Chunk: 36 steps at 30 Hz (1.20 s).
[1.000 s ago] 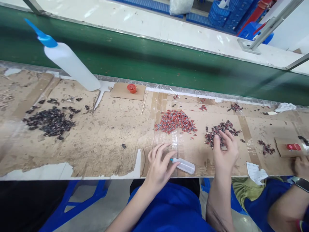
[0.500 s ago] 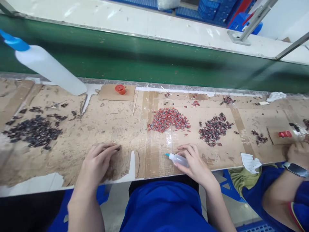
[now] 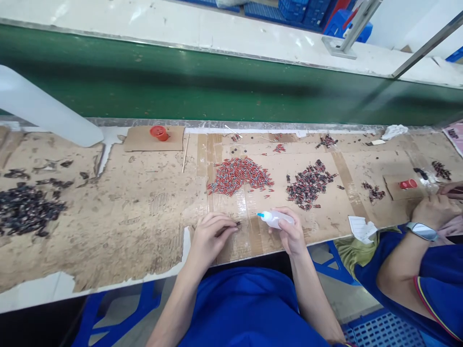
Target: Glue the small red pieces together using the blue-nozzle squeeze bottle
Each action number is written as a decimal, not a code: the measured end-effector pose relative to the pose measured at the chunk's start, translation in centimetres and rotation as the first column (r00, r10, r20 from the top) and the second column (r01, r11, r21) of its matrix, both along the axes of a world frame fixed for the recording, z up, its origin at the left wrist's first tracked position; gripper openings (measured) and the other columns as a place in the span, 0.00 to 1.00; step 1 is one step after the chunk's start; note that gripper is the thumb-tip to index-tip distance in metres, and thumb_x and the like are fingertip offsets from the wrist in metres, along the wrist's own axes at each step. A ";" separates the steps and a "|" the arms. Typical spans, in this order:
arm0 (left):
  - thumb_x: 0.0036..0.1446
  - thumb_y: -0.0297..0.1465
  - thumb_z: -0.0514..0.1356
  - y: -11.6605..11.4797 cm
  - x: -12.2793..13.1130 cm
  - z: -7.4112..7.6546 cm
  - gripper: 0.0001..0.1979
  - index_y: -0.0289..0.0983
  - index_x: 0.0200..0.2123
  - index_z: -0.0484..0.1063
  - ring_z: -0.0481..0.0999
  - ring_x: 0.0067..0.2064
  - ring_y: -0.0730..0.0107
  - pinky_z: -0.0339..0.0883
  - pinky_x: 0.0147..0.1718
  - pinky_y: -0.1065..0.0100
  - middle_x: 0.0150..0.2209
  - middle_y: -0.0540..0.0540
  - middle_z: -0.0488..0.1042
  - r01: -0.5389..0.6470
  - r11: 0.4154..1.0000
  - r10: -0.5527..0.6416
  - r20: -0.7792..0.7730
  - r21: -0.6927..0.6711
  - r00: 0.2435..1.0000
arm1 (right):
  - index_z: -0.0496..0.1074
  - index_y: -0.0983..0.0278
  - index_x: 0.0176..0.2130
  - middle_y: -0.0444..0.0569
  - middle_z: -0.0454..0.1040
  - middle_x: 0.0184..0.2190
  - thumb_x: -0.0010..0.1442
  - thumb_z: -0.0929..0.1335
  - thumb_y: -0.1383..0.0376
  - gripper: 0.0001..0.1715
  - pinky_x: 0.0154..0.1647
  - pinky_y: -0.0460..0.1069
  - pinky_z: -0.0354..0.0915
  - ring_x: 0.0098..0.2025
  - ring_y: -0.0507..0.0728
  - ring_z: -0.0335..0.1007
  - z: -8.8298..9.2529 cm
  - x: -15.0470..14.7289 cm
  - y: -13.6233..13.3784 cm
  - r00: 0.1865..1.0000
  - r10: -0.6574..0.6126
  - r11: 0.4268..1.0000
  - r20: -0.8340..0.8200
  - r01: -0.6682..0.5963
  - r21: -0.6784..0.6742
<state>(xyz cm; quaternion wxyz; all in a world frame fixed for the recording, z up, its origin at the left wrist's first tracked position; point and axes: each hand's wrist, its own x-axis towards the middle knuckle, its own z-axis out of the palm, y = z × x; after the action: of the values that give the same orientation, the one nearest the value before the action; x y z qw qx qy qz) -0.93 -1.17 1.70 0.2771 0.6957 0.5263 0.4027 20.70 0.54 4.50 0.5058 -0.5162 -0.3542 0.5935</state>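
My left hand [image 3: 214, 236] pinches a small dark piece [image 3: 238, 223] at its fingertips, just above the cardboard. To its right, my right hand [image 3: 291, 233] is wrapped round a small clear squeeze bottle [image 3: 277, 219] with a blue tip, tilted so the tip points left toward that piece. Beyond both hands lies a heap of small red-and-silver parts [image 3: 240, 176]. A heap of darker red-and-black parts [image 3: 311, 184] sits to the right of it. Far left is a pile of black pieces [image 3: 31, 207].
A big white bottle [image 3: 47, 106] leans at the back left. Nearby, a red cup [image 3: 159, 133] stands on a cardboard piece beside a thin stick [image 3: 185, 153]. At right, a co-worker's hands [image 3: 436, 212] work near another red cup [image 3: 408, 184]. A green belt [image 3: 217, 86] runs behind.
My left hand has moved right with its small dark piece, close to the bottle tip. My right hand has lifted and turned the squeeze bottle slightly. The view has shifted right.
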 end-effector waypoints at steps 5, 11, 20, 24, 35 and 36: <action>0.52 0.34 0.67 0.2 0.3 -0.4 0.03 0.43 0.31 0.79 0.78 0.39 0.60 0.70 0.44 0.56 0.32 0.47 0.82 -0.010 0.990 0.011 0.007 -0.142 1.000 | 0.74 0.63 0.29 0.44 0.71 0.21 0.43 0.74 0.54 0.18 0.13 0.44 0.57 0.19 0.50 0.61 0.5 -0.8 0.4 0.995 -0.034 0.999 -0.095 0.029 -0.046; 0.53 0.36 0.66 -0.1 -0.1 -0.2 0.05 0.43 0.34 0.80 0.78 0.40 0.61 0.71 0.43 0.57 0.34 0.45 0.81 -0.022 0.991 0.023 0.009 -0.131 1.000 | 0.75 0.64 0.27 0.45 0.74 0.20 0.38 0.74 0.59 0.14 0.16 0.45 0.57 0.19 0.50 0.61 -0.2 -1.8 0.4 0.988 -0.146 0.987 -0.047 0.143 -0.067; 0.55 0.33 0.64 -0.2 0.5 -0.1 0.04 0.44 0.35 0.79 0.78 0.39 0.62 0.66 0.46 0.56 0.33 0.48 0.81 -0.058 0.992 0.050 -0.081 -0.111 0.995 | 0.77 0.63 0.25 0.49 0.80 0.23 0.45 0.74 0.57 0.11 0.24 0.48 0.68 0.23 0.56 0.73 -0.2 -1.4 -0.5 0.924 -0.088 0.992 0.371 0.048 0.116; 0.55 0.33 0.64 -0.2 0.8 0.3 0.04 0.44 0.35 0.78 0.78 0.40 0.61 0.64 0.47 0.54 0.33 0.49 0.82 -0.068 0.990 0.059 -0.074 -0.126 0.996 | 0.77 0.63 0.24 0.48 0.78 0.20 0.47 0.73 0.57 0.12 0.20 0.47 0.66 0.20 0.55 0.71 -0.2 -1.1 -0.5 0.912 -0.058 0.992 0.405 0.006 0.128; 0.53 0.33 0.65 -0.2 0.9 0.3 0.04 0.44 0.35 0.77 0.79 0.40 0.59 0.64 0.46 0.53 0.33 0.49 0.82 -0.085 0.987 0.077 -0.066 -0.137 0.995 | 0.78 0.64 0.24 0.48 0.78 0.20 0.48 0.73 0.57 0.12 0.20 0.47 0.65 0.20 0.54 0.70 -0.3 -1.5 -0.4 0.883 -0.022 0.996 0.469 -0.018 0.082; 0.53 0.33 0.64 -0.2 0.9 0.4 0.04 0.44 0.35 0.77 0.79 0.40 0.59 0.64 0.46 0.53 0.33 0.49 0.83 -0.083 0.986 0.075 -0.064 -0.142 0.995 | 0.78 0.64 0.24 0.48 0.78 0.20 0.48 0.73 0.57 0.12 0.20 0.47 0.65 0.20 0.54 0.70 -0.4 -1.5 -0.4 0.883 -0.021 0.997 0.469 -0.019 0.079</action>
<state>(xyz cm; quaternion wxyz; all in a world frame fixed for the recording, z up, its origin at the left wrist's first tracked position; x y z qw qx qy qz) 0.00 -1.34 2.06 0.2952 0.6638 0.5891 0.3537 19.21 0.10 4.15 0.4262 -0.6234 -0.4895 0.4359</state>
